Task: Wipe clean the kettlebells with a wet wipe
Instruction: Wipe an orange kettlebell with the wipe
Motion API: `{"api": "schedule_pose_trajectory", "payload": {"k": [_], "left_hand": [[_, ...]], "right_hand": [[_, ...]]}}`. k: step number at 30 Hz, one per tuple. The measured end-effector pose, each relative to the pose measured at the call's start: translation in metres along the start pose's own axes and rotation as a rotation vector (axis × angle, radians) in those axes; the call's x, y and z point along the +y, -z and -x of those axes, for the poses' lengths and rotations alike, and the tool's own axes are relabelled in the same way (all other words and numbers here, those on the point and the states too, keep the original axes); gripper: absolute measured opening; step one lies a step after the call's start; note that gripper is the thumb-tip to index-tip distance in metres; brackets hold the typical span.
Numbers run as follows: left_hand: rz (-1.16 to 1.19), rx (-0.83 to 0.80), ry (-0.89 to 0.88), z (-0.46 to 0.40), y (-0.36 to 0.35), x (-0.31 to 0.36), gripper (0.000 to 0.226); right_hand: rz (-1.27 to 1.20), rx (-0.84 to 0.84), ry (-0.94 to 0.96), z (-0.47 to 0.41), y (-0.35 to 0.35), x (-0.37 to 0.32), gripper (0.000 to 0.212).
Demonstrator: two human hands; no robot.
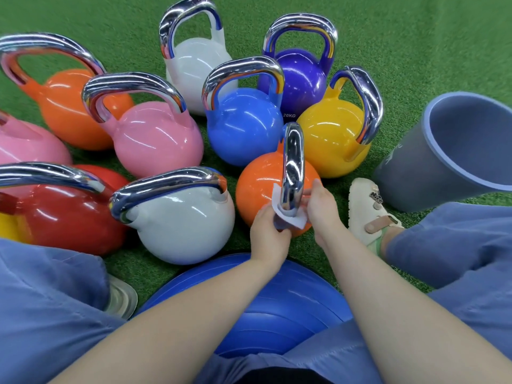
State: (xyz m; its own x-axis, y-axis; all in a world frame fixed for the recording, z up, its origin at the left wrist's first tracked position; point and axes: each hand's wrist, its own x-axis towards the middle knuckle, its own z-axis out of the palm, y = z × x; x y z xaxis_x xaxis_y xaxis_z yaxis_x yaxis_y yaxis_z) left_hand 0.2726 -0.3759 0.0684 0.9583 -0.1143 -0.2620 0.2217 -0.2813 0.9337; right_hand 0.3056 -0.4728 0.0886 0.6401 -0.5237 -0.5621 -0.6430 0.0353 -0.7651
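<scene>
Your left hand (268, 234) and right hand (322, 205) pinch the wipe (288, 217) around the chrome handle (292, 173) of the near orange kettlebell (257, 189), standing on turf (415, 37) among the others.

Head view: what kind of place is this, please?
Probably a gym or fitness studio: many coloured kettlebells, such as the purple kettlebell marked 20KG, stand on green artificial turf, and a blue exercise ball lies nearby.
</scene>
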Motion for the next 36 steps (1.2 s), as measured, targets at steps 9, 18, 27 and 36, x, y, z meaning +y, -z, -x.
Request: {"api": "schedule_pose_trajectory", "payload": {"k": [9,18,27,36], "left_hand": [[-0.452,-0.48,-0.112,-0.051,0.014,0.006,0.041],[-0.091,0.048,-0.052,-0.019,0.001,-0.014,0.035],[-0.085,0.104,0.044,0.01,-0.008,-0.009,0.012],[-0.175,-0.146,-0.067,-0.014,0.019,-0.006,0.016]], "right_hand": [[-0.007,-0.149,0.269,-0.002,0.009,-0.005,0.041],[0.084,-0.105,0.308,0.008,0.007,0.011,0.055],[0.124,0.071,0.299,0.023,0.006,0.037,0.052],[0.137,0.101,0.161,0.038,0.003,0.046,0.052]]}}
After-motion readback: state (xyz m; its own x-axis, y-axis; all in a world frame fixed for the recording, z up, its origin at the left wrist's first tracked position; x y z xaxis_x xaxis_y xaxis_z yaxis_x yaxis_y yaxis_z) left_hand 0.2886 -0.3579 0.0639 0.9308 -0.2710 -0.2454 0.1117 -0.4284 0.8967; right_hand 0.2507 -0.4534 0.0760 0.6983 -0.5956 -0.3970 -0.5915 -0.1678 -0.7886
